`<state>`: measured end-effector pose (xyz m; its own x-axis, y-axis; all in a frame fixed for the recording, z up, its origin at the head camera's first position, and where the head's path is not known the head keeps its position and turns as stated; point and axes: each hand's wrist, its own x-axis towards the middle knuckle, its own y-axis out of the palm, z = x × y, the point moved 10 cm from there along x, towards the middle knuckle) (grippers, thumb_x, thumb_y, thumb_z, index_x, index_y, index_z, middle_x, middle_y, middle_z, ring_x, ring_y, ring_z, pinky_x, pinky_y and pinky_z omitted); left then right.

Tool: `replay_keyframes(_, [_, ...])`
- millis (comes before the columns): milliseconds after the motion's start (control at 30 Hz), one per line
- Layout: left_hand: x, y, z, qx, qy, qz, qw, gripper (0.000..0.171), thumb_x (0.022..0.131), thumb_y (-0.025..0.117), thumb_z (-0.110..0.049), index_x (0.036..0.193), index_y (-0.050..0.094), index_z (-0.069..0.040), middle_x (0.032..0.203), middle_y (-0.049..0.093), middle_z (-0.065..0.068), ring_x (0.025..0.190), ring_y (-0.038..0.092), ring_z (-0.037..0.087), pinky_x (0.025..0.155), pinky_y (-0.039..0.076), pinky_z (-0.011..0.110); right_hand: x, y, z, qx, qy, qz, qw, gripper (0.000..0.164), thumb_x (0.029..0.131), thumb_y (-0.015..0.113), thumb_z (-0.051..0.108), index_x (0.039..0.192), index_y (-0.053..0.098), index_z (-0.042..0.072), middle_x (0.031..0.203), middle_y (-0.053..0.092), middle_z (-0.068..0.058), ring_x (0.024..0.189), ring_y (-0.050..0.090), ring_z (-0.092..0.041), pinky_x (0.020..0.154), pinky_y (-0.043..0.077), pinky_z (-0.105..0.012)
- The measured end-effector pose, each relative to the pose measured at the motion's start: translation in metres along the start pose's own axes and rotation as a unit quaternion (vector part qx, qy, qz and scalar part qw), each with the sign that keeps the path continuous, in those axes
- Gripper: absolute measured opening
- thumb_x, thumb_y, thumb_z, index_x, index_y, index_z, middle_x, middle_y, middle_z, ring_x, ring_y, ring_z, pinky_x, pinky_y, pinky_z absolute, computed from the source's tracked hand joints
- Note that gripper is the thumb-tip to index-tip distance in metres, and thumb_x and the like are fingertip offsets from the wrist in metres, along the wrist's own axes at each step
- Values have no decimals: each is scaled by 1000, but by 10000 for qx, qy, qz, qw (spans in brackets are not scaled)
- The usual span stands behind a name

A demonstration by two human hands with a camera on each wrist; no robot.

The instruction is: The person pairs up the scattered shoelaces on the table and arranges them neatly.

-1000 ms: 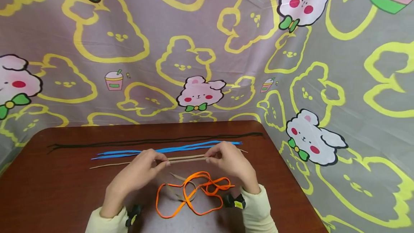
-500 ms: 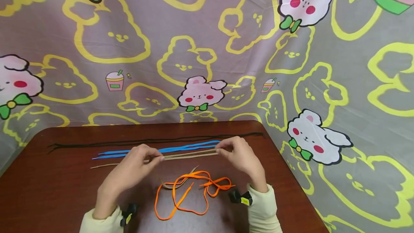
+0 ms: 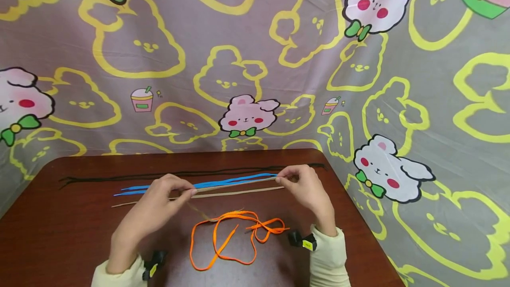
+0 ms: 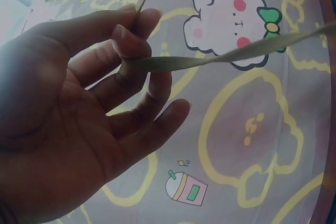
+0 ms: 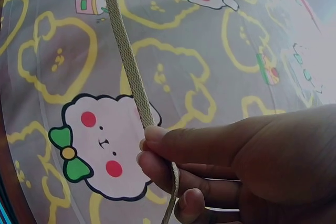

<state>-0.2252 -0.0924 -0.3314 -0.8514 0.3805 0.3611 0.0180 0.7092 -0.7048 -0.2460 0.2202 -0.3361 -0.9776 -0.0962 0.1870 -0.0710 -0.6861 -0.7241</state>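
A flat beige shoelace [image 3: 239,184] is stretched between my two hands, just above the table. My left hand [image 3: 153,203] pinches it between thumb and fingertips; in the left wrist view the lace [image 4: 247,51] has a twist near the fingers. My right hand [image 3: 311,194] pinches the other side, and the right wrist view shows the lace [image 5: 126,51] passing between thumb and index finger, its tail hanging below. From the left hand, a loose end drops towards the orange shoelace [image 3: 202,270]. A second beige shoelace [image 3: 243,192] lies straight on the table beneath.
Behind the hands lie blue shoelaces [image 3: 139,193], laid out lengthwise. Farther back run black shoelaces [image 3: 159,175]. The orange lace is looped loosely at the front of the brown table [image 3: 59,234]. A patterned cloth [image 3: 179,34] hangs behind and along the right side.
My hands have moved apart, the left one leftwards and the right one rightwards and back, lengthening the held beige stretch. The loose end has shifted over the orange lace, whose loops have moved slightly.
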Motion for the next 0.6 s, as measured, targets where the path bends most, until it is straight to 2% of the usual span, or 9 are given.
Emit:
replay_keyframes(167, [-5,-11,-2,-44,54,-226,9997,7,95,72,-14,95,79,-16,92,72,-8,90,61,11,77,51,28,0,-6,-5,-97,71,-133,9998,3,91,76,13,91,78,12,78,71,1,66,55,-19,59,42,-29])
replay_keyframes(333, [-8,-18,-2,56,85,-362,9993,6,95,73,-14,95,79,-16,92,72,-9,92,62,12,79,50,31,-1,-12,-11,-131,122,-232,9996,4,91,75,11,91,78,14,80,73,2,68,59,-15,61,45,-30])
replay_keyframes(600, [-10,-26,4,165,-51,-487,9987,7,95,72,-13,97,79,-14,93,72,-6,97,64,20,84,49,39,0,-21,-17,-96,67,-416,9991,6,91,75,5,95,79,6,82,75,-3,68,65,-15,60,47,-27])
